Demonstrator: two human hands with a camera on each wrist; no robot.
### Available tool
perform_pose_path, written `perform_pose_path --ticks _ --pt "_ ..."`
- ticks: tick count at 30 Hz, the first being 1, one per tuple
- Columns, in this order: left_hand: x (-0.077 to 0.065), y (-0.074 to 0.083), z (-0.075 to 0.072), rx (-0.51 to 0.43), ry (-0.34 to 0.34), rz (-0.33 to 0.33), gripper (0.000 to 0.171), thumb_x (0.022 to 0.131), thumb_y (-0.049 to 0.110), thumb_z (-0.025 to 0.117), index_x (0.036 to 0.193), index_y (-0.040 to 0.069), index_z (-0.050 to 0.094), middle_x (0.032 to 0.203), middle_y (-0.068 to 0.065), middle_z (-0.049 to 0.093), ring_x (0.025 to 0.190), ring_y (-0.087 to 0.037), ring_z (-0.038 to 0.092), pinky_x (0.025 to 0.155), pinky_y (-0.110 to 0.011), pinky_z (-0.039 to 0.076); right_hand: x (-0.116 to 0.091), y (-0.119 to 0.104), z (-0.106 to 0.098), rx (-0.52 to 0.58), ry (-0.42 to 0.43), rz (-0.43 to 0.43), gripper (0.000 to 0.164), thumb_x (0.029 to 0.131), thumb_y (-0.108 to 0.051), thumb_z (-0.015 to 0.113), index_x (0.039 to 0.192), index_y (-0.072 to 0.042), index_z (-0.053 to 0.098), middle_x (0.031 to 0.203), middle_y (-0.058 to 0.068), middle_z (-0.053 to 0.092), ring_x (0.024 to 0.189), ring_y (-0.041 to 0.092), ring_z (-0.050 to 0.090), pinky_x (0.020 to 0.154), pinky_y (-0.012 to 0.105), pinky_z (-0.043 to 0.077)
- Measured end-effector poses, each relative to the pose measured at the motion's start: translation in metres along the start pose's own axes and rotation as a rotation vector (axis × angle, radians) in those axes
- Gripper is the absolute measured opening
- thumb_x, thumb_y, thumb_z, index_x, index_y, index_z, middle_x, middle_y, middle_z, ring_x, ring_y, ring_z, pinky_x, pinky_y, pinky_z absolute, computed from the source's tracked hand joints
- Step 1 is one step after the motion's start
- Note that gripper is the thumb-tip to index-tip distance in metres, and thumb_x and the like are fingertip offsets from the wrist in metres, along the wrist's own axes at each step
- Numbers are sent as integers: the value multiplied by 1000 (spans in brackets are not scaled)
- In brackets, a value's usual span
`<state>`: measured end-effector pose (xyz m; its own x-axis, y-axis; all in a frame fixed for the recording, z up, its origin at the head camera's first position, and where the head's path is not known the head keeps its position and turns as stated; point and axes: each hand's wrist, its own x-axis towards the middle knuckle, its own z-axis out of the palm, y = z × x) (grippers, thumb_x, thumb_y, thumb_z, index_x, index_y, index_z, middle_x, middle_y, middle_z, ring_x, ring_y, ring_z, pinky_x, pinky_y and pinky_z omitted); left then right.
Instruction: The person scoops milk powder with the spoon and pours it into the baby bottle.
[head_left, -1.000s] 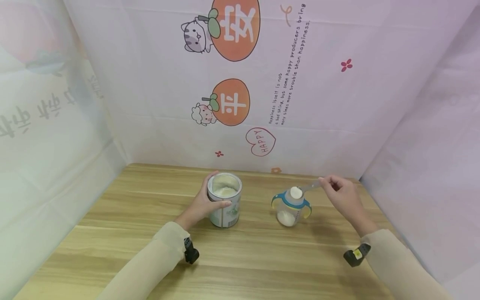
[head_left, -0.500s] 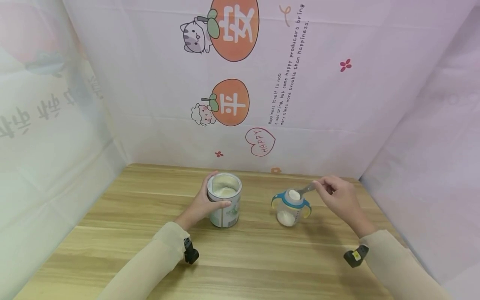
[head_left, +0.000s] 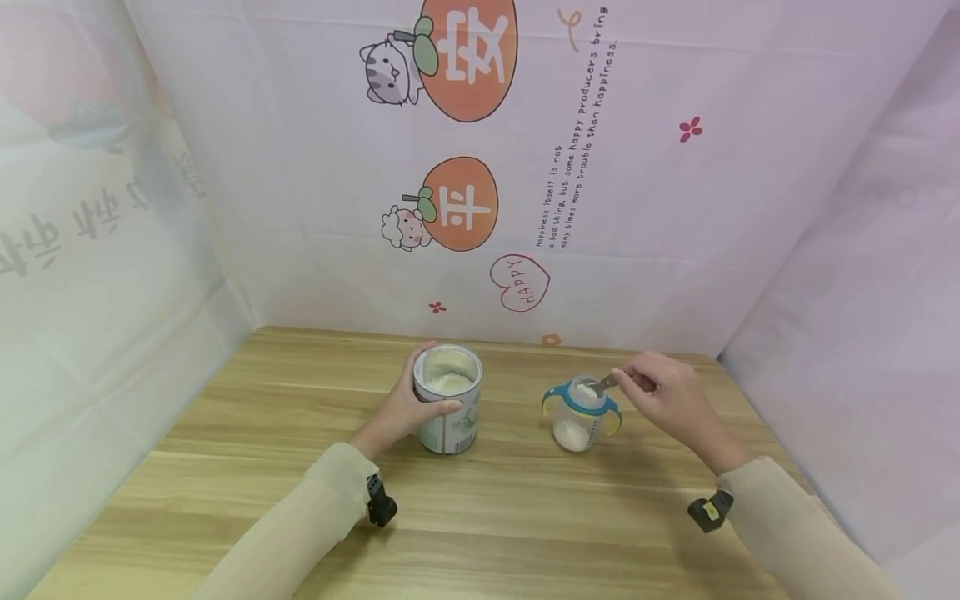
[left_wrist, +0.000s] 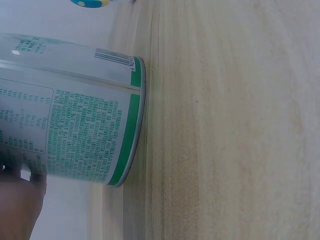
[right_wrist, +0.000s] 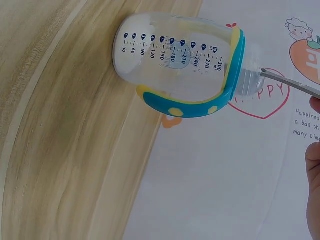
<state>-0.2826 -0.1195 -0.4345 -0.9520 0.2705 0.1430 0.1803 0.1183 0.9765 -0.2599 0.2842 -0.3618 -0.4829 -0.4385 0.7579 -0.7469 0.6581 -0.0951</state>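
My left hand [head_left: 411, 408] grips an open milk powder can [head_left: 459, 429] standing on the table, thumb across its front; pale powder shows inside. In the left wrist view the can [left_wrist: 85, 110] carries green print and a barcode. To its right a clear baby bottle [head_left: 576, 421] with blue and yellow handles stands upright, uncapped, with white powder at its bottom. My right hand [head_left: 667, 398] pinches the handle of a scoop [head_left: 607, 382], whose powder-filled end dips into the bottle's mouth. The right wrist view shows measuring marks on the bottle [right_wrist: 175, 55] and the scoop handle [right_wrist: 290, 82] slanting from its neck.
The wood-grain table [head_left: 480, 525] runs back to a white printed cloth [head_left: 622, 275], and cloth also hangs at both sides. Between the can and the bottle lies a narrow strip of tabletop. A small camera is strapped to each wrist.
The scoop of powder has moved left and down, from just above the bottle's mouth into it, and has tilted. My left hand and the can hold still.
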Motion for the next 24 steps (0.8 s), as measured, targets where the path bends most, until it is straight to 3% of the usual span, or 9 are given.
perform_pose_path --ticks 16,24 --pt "-1 -2 1 1 18 10 104 77 27 90 151 50 21 146 -9 42 133 -35 44 107 -64 31 8 -9 0 -13 -77 -98 17 77 1 79 84 -12 71 77 -12 56 67 3 51 59 13 48" --pt "-2 -1 1 0 14 19 104 77 28 89 153 46 20 148 -11 41 133 -36 43 107 -65 31 14 -13 0 -20 -125 -148 17 77 2 79 83 -11 69 76 -10 56 67 3 53 58 13 48"
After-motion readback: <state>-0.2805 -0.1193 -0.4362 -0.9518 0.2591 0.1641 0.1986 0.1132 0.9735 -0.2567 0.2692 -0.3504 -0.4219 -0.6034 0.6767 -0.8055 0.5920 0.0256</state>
